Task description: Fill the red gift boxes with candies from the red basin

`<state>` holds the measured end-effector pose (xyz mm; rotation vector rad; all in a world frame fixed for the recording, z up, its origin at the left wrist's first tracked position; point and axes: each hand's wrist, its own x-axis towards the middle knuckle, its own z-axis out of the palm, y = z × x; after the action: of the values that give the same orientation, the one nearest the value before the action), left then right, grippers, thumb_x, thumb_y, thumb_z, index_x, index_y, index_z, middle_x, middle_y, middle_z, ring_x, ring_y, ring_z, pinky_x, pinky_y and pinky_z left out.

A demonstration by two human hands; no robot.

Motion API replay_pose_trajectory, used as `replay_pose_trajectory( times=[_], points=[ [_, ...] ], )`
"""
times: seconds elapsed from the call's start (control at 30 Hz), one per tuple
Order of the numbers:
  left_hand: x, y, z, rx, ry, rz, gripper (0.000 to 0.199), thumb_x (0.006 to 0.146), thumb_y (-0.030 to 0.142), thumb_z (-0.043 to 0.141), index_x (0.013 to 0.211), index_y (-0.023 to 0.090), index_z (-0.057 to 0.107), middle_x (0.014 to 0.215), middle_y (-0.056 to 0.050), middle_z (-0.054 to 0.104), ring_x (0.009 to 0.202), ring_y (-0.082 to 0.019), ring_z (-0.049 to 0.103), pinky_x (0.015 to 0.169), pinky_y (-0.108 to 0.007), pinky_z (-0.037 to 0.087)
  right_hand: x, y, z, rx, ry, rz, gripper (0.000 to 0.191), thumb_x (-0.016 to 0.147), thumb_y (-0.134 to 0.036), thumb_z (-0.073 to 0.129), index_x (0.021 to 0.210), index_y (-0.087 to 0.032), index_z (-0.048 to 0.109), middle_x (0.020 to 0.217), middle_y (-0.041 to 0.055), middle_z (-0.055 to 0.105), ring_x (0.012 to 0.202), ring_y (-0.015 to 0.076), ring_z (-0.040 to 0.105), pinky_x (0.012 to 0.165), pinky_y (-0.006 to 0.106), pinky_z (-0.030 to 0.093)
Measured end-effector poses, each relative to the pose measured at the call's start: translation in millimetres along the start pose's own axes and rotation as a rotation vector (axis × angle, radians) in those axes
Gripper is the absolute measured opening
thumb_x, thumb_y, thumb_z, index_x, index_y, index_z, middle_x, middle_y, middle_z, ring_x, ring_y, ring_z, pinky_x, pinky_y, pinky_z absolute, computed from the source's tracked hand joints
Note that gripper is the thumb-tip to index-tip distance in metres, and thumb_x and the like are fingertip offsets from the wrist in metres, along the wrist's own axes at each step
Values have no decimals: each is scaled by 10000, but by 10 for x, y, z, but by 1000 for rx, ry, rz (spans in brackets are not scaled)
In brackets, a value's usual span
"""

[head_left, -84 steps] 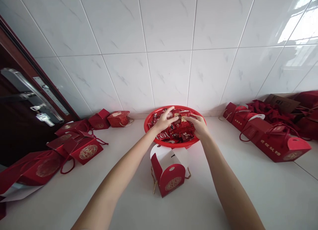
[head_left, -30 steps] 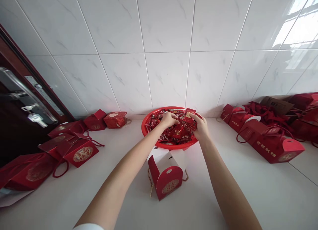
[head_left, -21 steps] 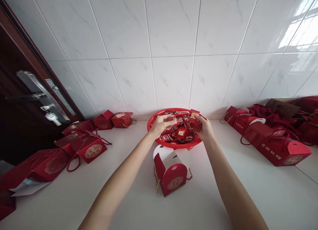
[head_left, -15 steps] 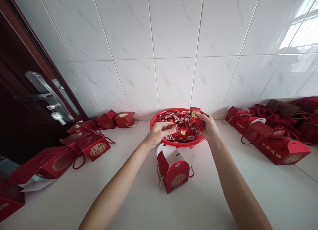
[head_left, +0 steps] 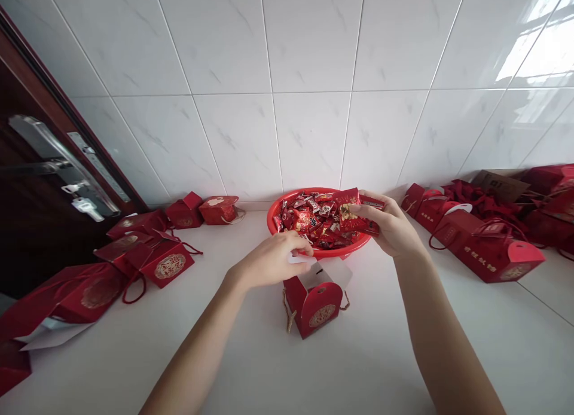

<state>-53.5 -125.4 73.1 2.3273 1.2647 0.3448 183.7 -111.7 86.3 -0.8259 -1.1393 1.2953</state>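
My right hand (head_left: 397, 226) is closed on red-wrapped candies (head_left: 347, 210), held up over the right side of a red plastic basin (head_left: 274, 214). Printed gold figures show on the largest wrapper, and another packet pokes out above the fingers. Loose wrapped candies (head_left: 309, 219) fill the basin. My left hand (head_left: 273, 256) is over the back left of an open red gift box (head_left: 321, 307), at its white-lined flap. Its thumb and forefinger are apart, with white showing between them and no candy visible. The other fingers are hidden. The box stands upright before the basin, rope handles hanging down its sides.
Several red gift boxes (head_left: 168, 266) line the left of the white counter (head_left: 269, 367). More boxes (head_left: 491, 247) lie on the right, with piled red packaging (head_left: 475, 203) behind. A tiled wall (head_left: 309, 140) backs the counter. A dark door with keys (head_left: 85, 206) is at left.
My left hand has moved from the candies down and left to the box flap; the red candy at its fingertips no longer shows. My right hand has shifted slightly right, still holding candies.
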Motion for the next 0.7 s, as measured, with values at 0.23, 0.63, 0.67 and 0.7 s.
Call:
replay_pose_trajectory(
  times=[0.23, 0.63, 0.67, 0.7],
  points=[
    [-195, -100, -162, 83, -246, -222, 545, 785, 526, 658, 1260, 259, 652, 1288, -73, 660, 1038, -268, 669, 803, -306, 500, -34, 43, 12, -217, -150, -28, 278, 691, -307, 846, 938, -208, 764, 853, 34, 763, 857, 229, 719, 763, 327, 576],
    [-165, -177, -162, 98, -401, -174, 783, 652, 414, 784, 1383, 236, 567, 1170, -55, 669, 1099, -276, 622, 773, -275, 478, -145, 69, 196, -577, -511, -140, 120, 823, -316, 723, 757, -217, 717, 694, -16, 667, 673, 160, 612, 634, 277, 519],
    [-177, -156, -158, 104, -398, -175, 783, 650, 410, 786, 1383, 241, 568, 1153, -52, 671, 1092, -277, 621, 761, -274, 475, -143, 66, 189, -585, -500, -127, 123, 841, -318, 705, 771, -217, 717, 710, -14, 673, 683, 162, 616, 643, 279, 521],
    [-193, -131, -153, 112, -396, -162, 775, 652, 406, 786, 1380, 249, 573, 1132, -48, 672, 1088, -278, 619, 754, -274, 473, -143, 60, 177, -584, -495, -111, 125, 854, -320, 693, 788, -217, 720, 733, -9, 681, 701, 166, 624, 654, 282, 524]
  ],
)
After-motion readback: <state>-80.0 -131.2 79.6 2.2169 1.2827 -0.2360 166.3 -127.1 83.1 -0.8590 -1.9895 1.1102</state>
